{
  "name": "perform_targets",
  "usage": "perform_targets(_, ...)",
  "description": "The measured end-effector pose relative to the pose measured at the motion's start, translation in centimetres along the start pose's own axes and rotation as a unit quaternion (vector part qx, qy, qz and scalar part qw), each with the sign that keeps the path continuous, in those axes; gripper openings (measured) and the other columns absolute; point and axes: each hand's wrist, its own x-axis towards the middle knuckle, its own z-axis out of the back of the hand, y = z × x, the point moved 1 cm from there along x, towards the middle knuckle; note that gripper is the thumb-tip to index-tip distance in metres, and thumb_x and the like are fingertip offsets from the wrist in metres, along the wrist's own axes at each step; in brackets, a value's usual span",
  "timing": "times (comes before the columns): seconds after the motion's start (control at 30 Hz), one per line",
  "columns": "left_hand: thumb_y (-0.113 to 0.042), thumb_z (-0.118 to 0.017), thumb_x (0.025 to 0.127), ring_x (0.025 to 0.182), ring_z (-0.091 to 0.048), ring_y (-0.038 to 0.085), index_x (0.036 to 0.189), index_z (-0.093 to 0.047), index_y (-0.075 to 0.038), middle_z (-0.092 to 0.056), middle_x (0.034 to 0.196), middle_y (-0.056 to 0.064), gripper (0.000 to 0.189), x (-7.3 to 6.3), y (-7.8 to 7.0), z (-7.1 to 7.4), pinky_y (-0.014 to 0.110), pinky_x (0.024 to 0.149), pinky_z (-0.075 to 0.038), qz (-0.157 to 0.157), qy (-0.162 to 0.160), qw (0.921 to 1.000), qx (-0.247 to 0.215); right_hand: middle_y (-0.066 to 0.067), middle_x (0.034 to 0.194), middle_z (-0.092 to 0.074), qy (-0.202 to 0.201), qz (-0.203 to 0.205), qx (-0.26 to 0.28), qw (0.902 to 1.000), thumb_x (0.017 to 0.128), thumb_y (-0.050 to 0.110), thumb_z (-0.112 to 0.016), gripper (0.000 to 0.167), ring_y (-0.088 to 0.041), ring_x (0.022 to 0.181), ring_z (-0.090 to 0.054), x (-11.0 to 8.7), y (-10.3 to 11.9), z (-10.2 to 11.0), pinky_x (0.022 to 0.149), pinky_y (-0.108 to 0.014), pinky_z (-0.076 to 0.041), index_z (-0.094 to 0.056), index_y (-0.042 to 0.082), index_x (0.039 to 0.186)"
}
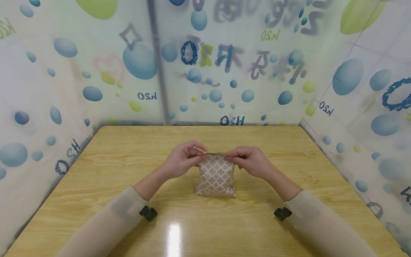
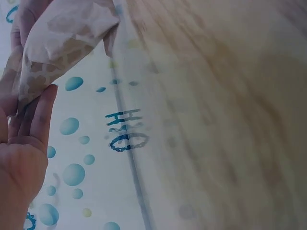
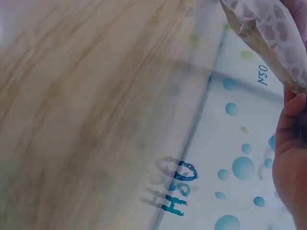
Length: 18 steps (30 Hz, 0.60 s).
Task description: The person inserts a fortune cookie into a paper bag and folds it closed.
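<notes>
A small tan pouch [image 1: 216,176] with a white lattice pattern stands near the middle of the wooden table, its top edge uppermost. The left hand [image 1: 183,159] pinches the top left corner between thumb and fingers. At the top right corner, the right hand [image 1: 252,161] pinches the same edge. In the left wrist view the pouch [image 2: 62,38] bulges out beyond the fingers of the left hand [image 2: 24,158]. The right wrist view has the right hand [image 3: 292,158] at one corner of the pouch [image 3: 268,38]. What is inside the pouch is hidden.
The wooden table [image 1: 96,171] reaches back to a wall curtain [image 1: 205,107] printed with blue and green drops, with similar panels at both sides. A dark clip-like piece [image 1: 148,213] sits at the left cuff, another [image 1: 283,213] at the right cuff.
</notes>
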Motion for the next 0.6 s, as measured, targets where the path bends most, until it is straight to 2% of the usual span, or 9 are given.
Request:
perform_targets(0.17, 0.001, -0.061, 0.108, 0.096, -0.078, 0.018, 0.132, -0.068, -0.004, -0.073, 0.128, 0.023, 0.025, 0.01, -0.35, -0.24, 0.035, 0.077, -0.068, 0.004, 0.012, 0.9998, 0.018, -0.011, 0.115, -0.080, 0.017, 0.026, 0.009, 0.9995, 0.107, 0.009, -0.070, 0.028, -0.020, 0.068, -0.059, 0.01, 0.07, -0.05, 0.060, -0.030, -0.052, -0.081, 0.012, 0.133)
perform_targets(0.27, 0.002, -0.060, 0.107, 0.098, -0.078, 0.021, 0.130, -0.071, -0.005, -0.070, 0.134, 0.020, 0.027, -0.09, -0.60, -0.41, 0.034, 0.076, -0.068, 0.010, 0.014, 0.9995, 0.027, -0.012, 0.122, -0.079, 0.028, 0.061, 0.004, 0.9977, 0.108, 0.005, -0.067, 0.029, -0.018, 0.076, -0.060, -0.02, 0.02, -0.08, 0.065, -0.030, -0.053, -0.081, 0.010, 0.132)
perform_targets(0.37, 0.003, -0.059, 0.105, 0.094, -0.078, 0.021, 0.128, -0.074, -0.004, -0.070, 0.134, 0.020, 0.028, -0.19, -0.82, -0.53, 0.033, 0.075, -0.067, 0.019, 0.014, 0.9993, 0.028, -0.011, 0.125, -0.078, 0.038, 0.080, 0.006, 0.9961, 0.109, 0.004, -0.065, 0.028, -0.014, 0.084, -0.061, -0.08, -0.06, -0.11, 0.070, -0.029, -0.054, -0.081, 0.010, 0.130)
perform_targets(0.6, 0.004, -0.059, 0.104, 0.094, -0.077, 0.018, 0.129, -0.073, -0.001, -0.068, 0.135, 0.021, 0.029, -0.18, -0.73, -0.54, 0.030, 0.077, -0.067, 0.027, 0.014, 0.9992, 0.026, -0.008, 0.138, -0.075, 0.074, 0.047, 0.031, 0.9956, 0.111, 0.015, -0.065, 0.028, -0.015, 0.116, -0.070, -0.07, 0.04, -0.23, 0.091, -0.029, -0.062, -0.080, 0.015, 0.134)
